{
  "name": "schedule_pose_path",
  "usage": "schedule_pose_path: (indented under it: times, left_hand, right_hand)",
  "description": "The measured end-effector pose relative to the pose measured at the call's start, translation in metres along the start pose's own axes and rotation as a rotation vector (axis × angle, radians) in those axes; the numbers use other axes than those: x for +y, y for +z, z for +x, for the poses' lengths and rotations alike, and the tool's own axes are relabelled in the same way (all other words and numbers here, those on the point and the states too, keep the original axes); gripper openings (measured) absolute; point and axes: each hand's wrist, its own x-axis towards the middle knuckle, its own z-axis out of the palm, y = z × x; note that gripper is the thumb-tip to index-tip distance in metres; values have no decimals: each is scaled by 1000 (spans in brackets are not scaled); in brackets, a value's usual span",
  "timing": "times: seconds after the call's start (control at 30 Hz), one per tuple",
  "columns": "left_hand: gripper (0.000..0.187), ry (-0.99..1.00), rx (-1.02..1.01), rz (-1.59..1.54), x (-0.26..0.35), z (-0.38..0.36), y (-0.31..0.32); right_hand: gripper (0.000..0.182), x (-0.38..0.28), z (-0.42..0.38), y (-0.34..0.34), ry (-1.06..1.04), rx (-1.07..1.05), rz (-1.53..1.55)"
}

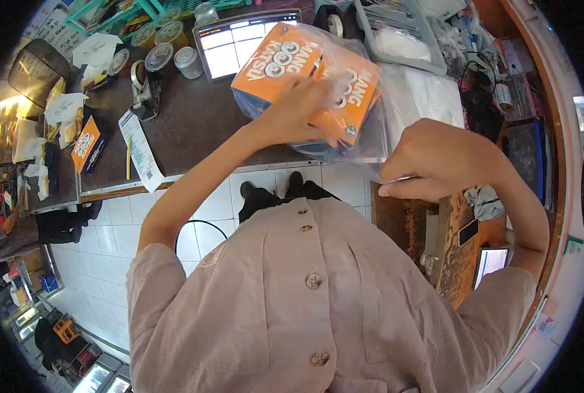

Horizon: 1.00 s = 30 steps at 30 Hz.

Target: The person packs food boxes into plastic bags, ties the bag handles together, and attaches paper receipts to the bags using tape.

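Head view showed two orange boxes [275, 56] inside a clear plastic bag [375, 139] on the table [194, 134], right of the tablet [226, 49]. The left hand [298, 111] lay over them, blurred; whether it gripped could not be told. Nearer and right, the right hand [439, 159] was clenched around a small shiny thing [402, 178].

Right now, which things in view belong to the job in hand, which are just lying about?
Likely in the job:
orange boxes, under the left hand
clear plastic bag around them
thin shiny item in the right hand, unidentifiable

Likely lying about:
tablet
tape dispenser
receipt
phone
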Motion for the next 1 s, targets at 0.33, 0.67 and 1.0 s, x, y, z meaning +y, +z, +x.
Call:
schedule_pose_path:
  times: [0.33, 0.67, 1.0]
  left_hand:
    - [58, 159, 574, -1136, 71, -53, -121]
    - [47, 130, 619, -292, 71, -128, -144]
    - [62, -519, 1039, -1321, -136, -126, 110]
  right_hand:
    - [42, 18, -37, -41, 91, 423, -627]
    - [47, 88, -46, -40, -303, 1164, 118]
    - [43, 242, 20, 67, 566, 1395, 348]
